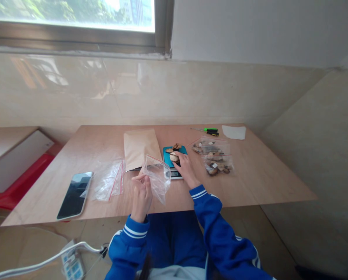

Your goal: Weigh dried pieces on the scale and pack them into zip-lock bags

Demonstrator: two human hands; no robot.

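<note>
My left hand (141,196) holds up a clear zip bag (158,175) with a red seal, its mouth open toward the scale. My right hand (185,168) reaches onto a small blue kitchen scale (166,150) and grips a pale brown mushroom piece (174,157). A few more dried pieces (176,146) lie on the scale's far side. To the right rests a filled clear bag of dried pieces (213,156).
A brown paper envelope (140,147) lies left of the scale, with empty zip bags (109,181) and a phone (74,194) further left. A green screwdriver (209,131) and white paper (234,132) sit at the wooden table's (264,175) far edge. A power strip (71,264) lies on the floor.
</note>
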